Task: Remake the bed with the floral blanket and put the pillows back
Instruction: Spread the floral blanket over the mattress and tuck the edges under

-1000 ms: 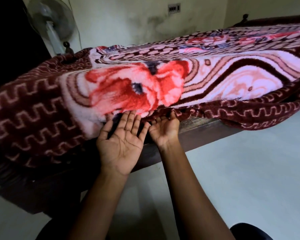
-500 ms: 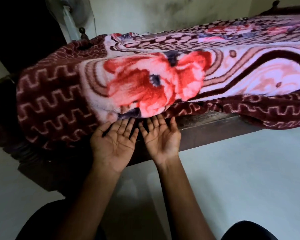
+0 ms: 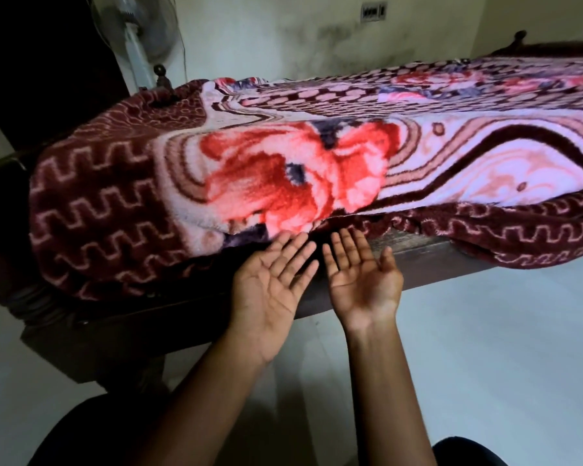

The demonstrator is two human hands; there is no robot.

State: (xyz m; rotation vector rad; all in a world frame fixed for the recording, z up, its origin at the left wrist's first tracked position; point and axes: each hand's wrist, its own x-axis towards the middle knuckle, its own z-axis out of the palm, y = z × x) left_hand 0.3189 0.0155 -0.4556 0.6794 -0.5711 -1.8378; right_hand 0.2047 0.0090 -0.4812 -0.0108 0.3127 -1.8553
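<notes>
The floral blanket (image 3: 293,183), maroon with zigzag borders and a big red flower on pink, covers the bed and drapes over its near side. Its lower hem bunches along the dark wooden bed rail (image 3: 414,253). My left hand (image 3: 273,284) is palm up with straight fingers, the fingertips just at the blanket's hanging edge. My right hand (image 3: 362,275) is beside it, also palm up and flat, its fingertips just below the hem, holding nothing. No pillows are in view.
A white pedestal fan (image 3: 138,38) stands behind the bed's left corner post (image 3: 162,79). A wall socket (image 3: 373,11) sits on the pale back wall. Pale floor (image 3: 485,331) stretches to the right of my arms.
Both hands have drawn back from under the blanket's edge, from fingers tucked beneath the hem to open palms just below it. The view has shifted slightly.
</notes>
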